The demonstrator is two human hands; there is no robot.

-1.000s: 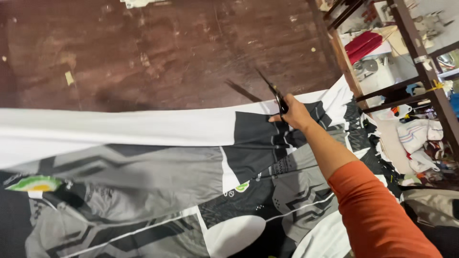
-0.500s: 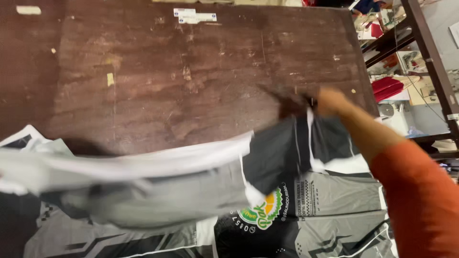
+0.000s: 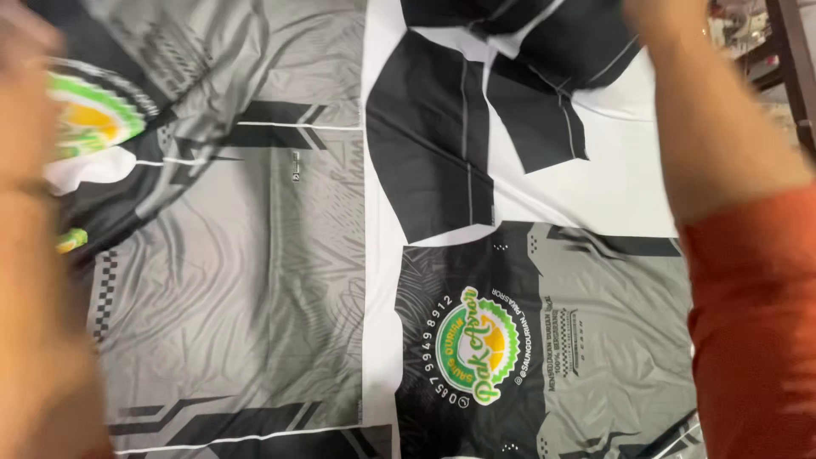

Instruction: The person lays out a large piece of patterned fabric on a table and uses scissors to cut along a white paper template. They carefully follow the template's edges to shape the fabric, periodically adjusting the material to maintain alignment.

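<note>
A large sheet of printed fabric fills the view, with grey, black and white garment panels laid out on it. A round green and yellow emblem sits on a black panel at the lower middle, and a second emblem shows at the upper left. Black panel shapes lie on the white area near the top. My right forearm, in an orange sleeve, reaches up past the top edge, so its hand is out of frame. My left arm is a blur down the left side; its fingers cannot be made out.
A dark shelf frame stands at the far right edge, beyond the fabric. Folds and wrinkles run through the grey panels on the left half.
The view has swung down and in close, from the brown tabletop to the fabric alone. My right hand, holding scissors and then the lifted fabric edge, has left the frame. My left arm has come in.
</note>
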